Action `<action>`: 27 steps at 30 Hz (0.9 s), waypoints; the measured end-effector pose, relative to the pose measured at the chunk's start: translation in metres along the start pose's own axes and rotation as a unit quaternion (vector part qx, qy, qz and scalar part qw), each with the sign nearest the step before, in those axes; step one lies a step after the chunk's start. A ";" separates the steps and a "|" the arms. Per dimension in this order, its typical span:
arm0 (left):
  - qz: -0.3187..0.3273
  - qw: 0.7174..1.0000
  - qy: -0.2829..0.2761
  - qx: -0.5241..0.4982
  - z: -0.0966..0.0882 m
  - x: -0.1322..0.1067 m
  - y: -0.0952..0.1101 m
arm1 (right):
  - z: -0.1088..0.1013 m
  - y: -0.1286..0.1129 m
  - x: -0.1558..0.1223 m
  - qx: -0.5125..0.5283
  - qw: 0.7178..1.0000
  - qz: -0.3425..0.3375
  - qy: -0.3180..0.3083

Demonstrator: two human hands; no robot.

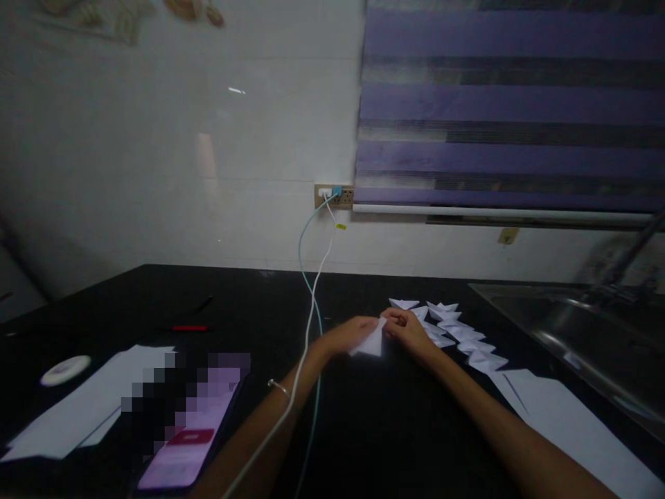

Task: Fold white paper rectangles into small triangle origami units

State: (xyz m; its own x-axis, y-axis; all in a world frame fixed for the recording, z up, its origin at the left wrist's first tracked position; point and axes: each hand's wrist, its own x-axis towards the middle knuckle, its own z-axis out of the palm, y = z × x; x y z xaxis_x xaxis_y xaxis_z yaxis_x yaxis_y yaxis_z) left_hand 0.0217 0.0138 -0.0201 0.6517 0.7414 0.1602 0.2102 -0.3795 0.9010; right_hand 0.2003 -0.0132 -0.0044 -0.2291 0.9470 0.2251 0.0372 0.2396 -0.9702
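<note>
While the left hand (353,333) grips the paper (374,343), the right hand (409,328) pinches its top corner! | Paper's over the worktop (249,294), well out from the back edge | Boats (476,347) lined up just beside the sink (545,315)

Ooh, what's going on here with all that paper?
A person is holding a small folded paper in the left hand and right hand. Folded, boat-like paper shapes sit in lines near the sink, some partly hidden by the right hand. Flat white sheets lie at both sides.
</note>
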 end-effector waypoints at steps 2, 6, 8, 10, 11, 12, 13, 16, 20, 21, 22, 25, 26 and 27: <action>0.029 1.000 0.002 0.010 0.000 0.001 0.005 | 0.001 0.003 0.000 0.020 1.000 0.002 0.007; 0.034 0.999 0.024 0.014 0.001 0.001 0.012 | 0.002 0.007 0.002 0.049 0.999 0.010 0.017; 0.030 0.998 0.050 0.022 0.003 0.002 0.010 | 0.003 0.006 0.002 0.044 0.998 -0.005 0.046; 0.027 0.996 0.083 0.034 0.004 0.003 0.007 | 0.004 0.003 0.000 0.000 0.994 -0.045 0.098; 0.026 0.994 0.096 0.040 0.005 0.004 0.005 | 0.004 0.002 -0.001 -0.040 0.989 -0.074 0.120; 0.025 0.993 0.106 0.045 0.006 0.005 0.004 | 0.005 0.000 -0.002 -0.087 0.982 -0.102 0.136; 0.026 0.992 0.110 0.047 0.006 0.005 0.003 | 0.005 -0.001 -0.003 -0.129 0.974 -0.123 0.140; 0.038 0.992 0.113 0.051 0.007 0.005 0.005 | 0.008 -0.001 -0.005 -0.207 0.956 -0.142 0.153; 0.063 0.987 0.123 0.079 0.006 0.002 0.011 | 0.009 0.001 -0.006 -0.209 0.955 -0.137 0.159; 0.070 0.986 0.125 0.088 0.006 0.001 0.012 | 0.009 0.001 -0.005 -0.203 0.957 -0.137 0.155; 0.074 0.984 0.129 0.093 0.006 0.001 0.013 | 0.008 0.001 -0.005 -0.198 0.959 -0.136 0.149; 0.083 0.982 0.128 0.110 0.006 -0.001 0.015 | 0.006 0.002 -0.003 -0.183 0.966 -0.127 0.128; 0.083 0.982 0.126 0.112 0.007 -0.001 0.016 | 0.006 0.003 -0.003 -0.175 0.969 -0.121 0.122; 0.081 0.982 0.126 0.111 0.007 -0.001 0.016 | 0.005 0.004 -0.002 -0.166 0.973 -0.114 0.117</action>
State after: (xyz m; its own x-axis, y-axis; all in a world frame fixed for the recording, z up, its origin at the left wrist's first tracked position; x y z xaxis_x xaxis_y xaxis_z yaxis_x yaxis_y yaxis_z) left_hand 0.0294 0.0027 -0.0083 0.4943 0.7638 0.4152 0.2906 -0.5953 0.7492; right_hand 0.1957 -0.0154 -0.0092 -0.0419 0.8751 0.4821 0.3321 0.4673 -0.8193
